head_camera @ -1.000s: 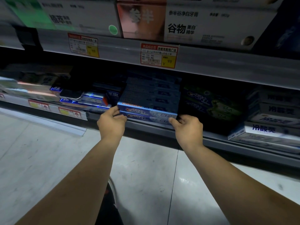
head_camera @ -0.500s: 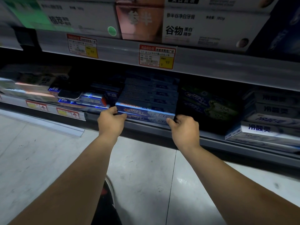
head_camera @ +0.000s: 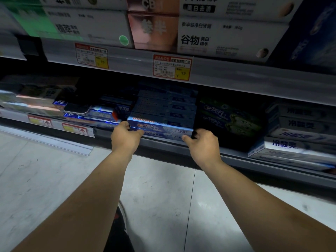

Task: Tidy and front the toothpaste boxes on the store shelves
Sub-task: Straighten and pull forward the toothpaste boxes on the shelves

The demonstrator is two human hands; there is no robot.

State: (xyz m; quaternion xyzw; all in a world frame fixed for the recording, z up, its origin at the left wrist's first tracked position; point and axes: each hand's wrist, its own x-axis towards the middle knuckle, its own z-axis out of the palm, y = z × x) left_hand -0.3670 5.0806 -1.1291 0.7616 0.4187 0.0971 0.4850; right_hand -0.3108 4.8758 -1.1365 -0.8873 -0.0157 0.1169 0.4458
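A dim grey metal store shelf (head_camera: 254, 160) runs above a pale tiled floor (head_camera: 45, 179). At its front edge sits a stack of long blue toothpaste boxes (head_camera: 163, 113). The left hand (head_camera: 125, 137) grips the stack's lower left end and the right hand (head_camera: 201, 142) grips the lower right end, fingers apparently curled behind. Dark green toothpaste boxes (head_camera: 227, 117) sit just beside, to the right.

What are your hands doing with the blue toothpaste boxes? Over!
Left hand grips left end of the blue toothpaste boxes, right hand grips right end. Boxes at shelf front edge. Phone on neighbouring boxes at left, nothing blocking.
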